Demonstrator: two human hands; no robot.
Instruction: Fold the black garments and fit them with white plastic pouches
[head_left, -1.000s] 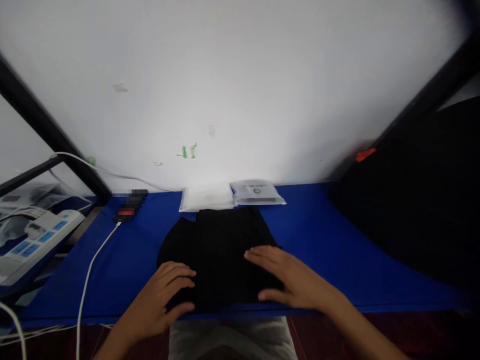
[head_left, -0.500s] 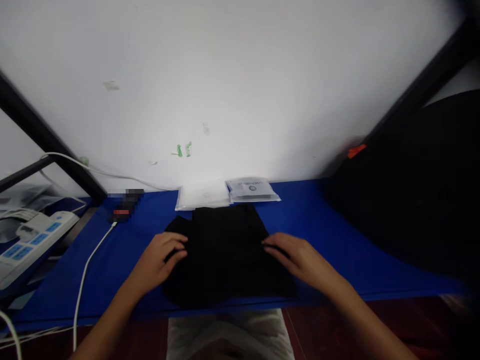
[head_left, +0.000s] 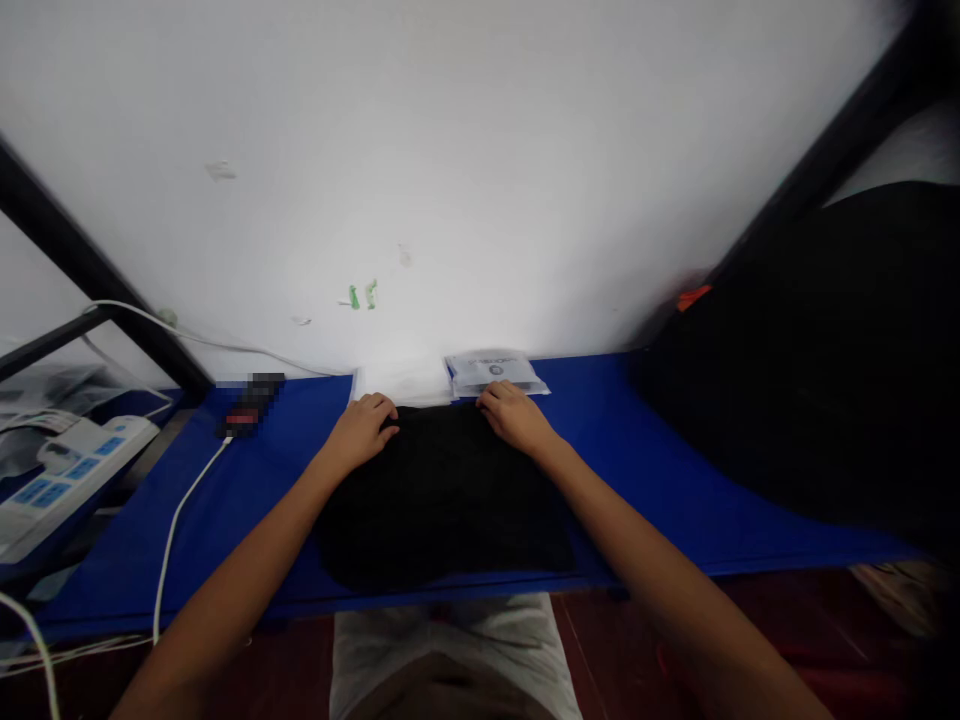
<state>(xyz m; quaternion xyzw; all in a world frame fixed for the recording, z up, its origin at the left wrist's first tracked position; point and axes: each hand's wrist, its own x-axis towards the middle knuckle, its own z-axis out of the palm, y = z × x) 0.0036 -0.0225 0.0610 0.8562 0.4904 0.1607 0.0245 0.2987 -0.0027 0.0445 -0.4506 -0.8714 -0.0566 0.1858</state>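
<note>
The left hand [head_left: 363, 430] and right hand [head_left: 517, 414] curl at the far edge of matte, roughly rectangular black cloth [head_left: 450, 495]; whether either pinches it, I cannot tell.

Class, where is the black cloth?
Head view, lower centre: the black cloth lies on the blue table, left hand and right hand at its far edge.

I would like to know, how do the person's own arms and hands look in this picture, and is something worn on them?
The left hand and right hand wear no gloves. No sleeve shows on the left forearm or right forearm; both narrow toward the wrist. I see no watch or bracelet; small rings are hard to rule out.
</note>
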